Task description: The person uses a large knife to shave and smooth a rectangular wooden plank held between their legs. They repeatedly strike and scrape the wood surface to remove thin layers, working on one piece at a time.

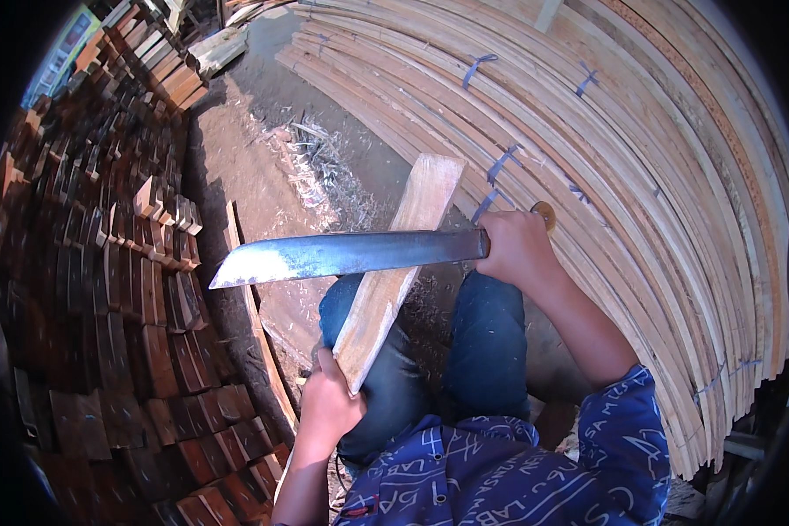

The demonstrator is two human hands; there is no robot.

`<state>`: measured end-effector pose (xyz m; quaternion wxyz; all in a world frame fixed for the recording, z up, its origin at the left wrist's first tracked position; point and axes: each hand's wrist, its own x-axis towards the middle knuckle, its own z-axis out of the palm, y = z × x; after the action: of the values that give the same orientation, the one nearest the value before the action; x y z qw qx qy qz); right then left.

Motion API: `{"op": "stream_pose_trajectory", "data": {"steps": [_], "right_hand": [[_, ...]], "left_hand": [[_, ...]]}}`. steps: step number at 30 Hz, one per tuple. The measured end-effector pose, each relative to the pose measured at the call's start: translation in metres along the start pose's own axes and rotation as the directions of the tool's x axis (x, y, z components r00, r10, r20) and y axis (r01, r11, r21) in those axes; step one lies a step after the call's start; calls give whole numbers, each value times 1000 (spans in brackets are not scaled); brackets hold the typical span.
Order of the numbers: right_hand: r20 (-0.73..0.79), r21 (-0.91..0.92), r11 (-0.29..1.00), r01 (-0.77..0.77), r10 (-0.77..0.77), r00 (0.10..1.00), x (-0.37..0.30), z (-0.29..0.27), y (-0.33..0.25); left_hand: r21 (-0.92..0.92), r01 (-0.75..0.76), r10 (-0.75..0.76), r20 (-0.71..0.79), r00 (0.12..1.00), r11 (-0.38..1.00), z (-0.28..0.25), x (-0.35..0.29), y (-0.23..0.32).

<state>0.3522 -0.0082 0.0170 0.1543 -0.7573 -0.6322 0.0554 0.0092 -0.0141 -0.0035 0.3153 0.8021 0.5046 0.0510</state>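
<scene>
Head: machete (pixel 351 255) across plank (pixel 381 311) edges

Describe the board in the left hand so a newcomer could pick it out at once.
From the long pale strips stacked at the right, look left to the blue trousers. There the left hand grips the lower end of a pale board, slanting up and right, crossed in view by the machete. Unlike the strips, it is single, much shorter and handheld.
</scene>
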Motion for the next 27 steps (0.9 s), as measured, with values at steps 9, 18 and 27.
{"op": "stream_pose_trajectory", "data": {"steps": [9, 18, 27], "right_hand": [[-175, 84, 870, -485, 492, 853, 39, -34, 111], [-65, 409, 828, -383, 445, 893, -22, -7, 38], [-59, 64, 998, -13, 17, 998, 7, 3, 4]], "left_hand": [[-109, 157, -148, 85, 985, 982, -8, -2, -10], [-63, 49, -40, 143, 989, 997, -7, 6, 2], [-89, 43, -39, 49, 998, 995, -6, 2, 3]]}}
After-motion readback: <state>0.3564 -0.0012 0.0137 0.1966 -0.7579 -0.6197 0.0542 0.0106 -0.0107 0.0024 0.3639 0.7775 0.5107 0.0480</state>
